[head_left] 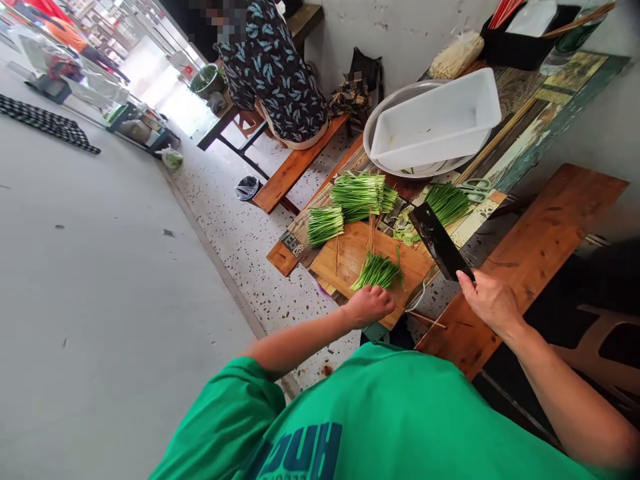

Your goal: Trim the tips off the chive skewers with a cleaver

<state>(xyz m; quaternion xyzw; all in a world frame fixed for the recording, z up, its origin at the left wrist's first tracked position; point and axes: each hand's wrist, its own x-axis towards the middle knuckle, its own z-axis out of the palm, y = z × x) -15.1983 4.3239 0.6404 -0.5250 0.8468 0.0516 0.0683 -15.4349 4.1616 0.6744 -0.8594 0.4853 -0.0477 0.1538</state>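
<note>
My right hand [493, 303] is wrapped around the handle of a dark-bladed cleaver [437, 240], raised over the right side of a wooden cutting board [325, 261]. At the board's near edge is my left hand [370, 305], its fingers curled against the near side of a bunch of green chives [377, 271]. What those fingers hold, if anything, is hidden. Thin wooden skewers [371, 233] stick out from the far side of this bunch. Beyond the board lie stacked chive bundles [357, 193], with another bundle [325, 225] to their left.
Right of the stack are loose chives [447, 203] and green-handled scissors [476, 189]. A white plastic tub [435, 123] rests in a metal basin [373, 137] farther back. Wooden benches [545, 233] flank the table. A person in a patterned shirt [275, 70] sits beyond, near a small bin [247, 189].
</note>
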